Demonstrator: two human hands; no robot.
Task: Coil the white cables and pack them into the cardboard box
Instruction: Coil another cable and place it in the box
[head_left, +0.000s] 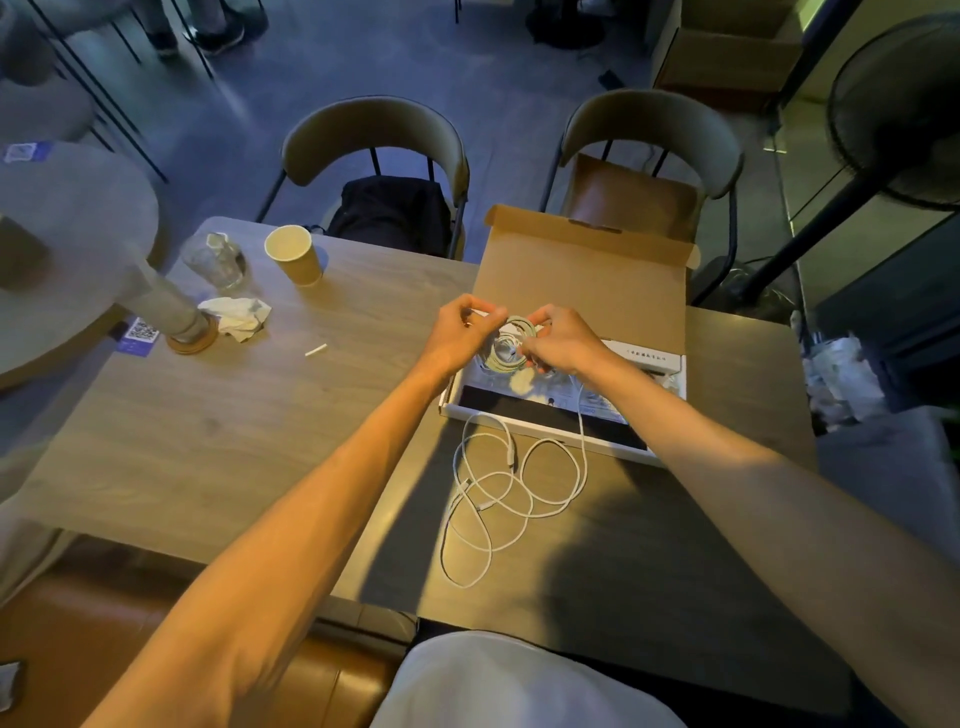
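Hands meet over the open cardboard box (582, 270), which sits on the far right part of the counter (208, 415). The left hand (462, 327) and the right hand (558, 338) both pinch a small round bundle of white cable (511, 345). Each grip is closed on that bundle, with the fingers curled tight around its loops. The bundle hangs just above the inside of the box, near its left end.

A second white cable (498, 493) lies loose on the counter, just near the box. It is a messy pile of big loops. One strand of it climbs over the near edge of the box toward the right hand, so it may be part of the same cable, but I cannot tell for sure.

The step now looks like the end of coiling: the hands seem to be tidying the bundle so it stays round. Next, the bundle needs to be laid flat in the box and let go softly, so the loops do not spring open. After that, the loose cable on the counter needs to be wound up too.

Off to the far left stand a paper cup (291, 254), a clear glass (213, 260) and a crumpled napkin (236, 317). They are well away from the work.
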